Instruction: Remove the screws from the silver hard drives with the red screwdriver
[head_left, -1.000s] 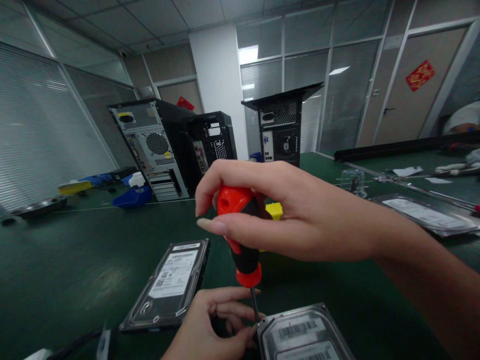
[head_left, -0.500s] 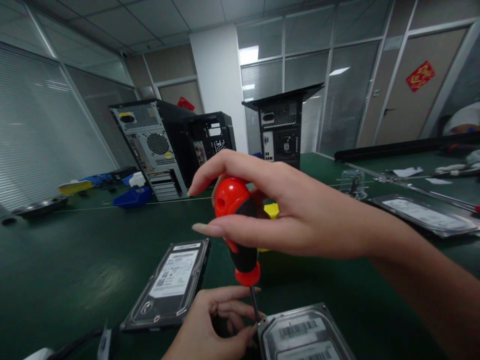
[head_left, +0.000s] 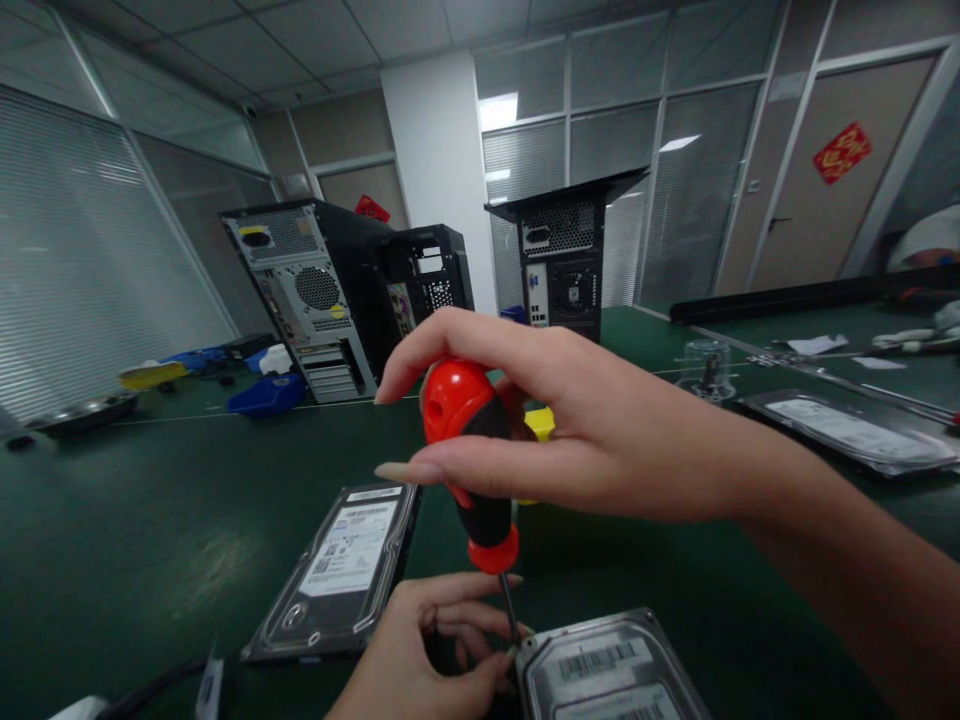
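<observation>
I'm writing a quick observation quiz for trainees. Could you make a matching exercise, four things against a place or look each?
Things
1. screwdriver
2. blue tray
3. cup
4. nearest drive

Places and looks
A. see-through
B. cut off by the picture's bottom edge
C. in the right hand
D. on the table by the leftmost case

Pairs: 1-C, 2-D, 3-A, 4-B

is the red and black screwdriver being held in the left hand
No, the right hand holds the screwdriver by its handle, while the left hand is low beside its shaft.
</observation>
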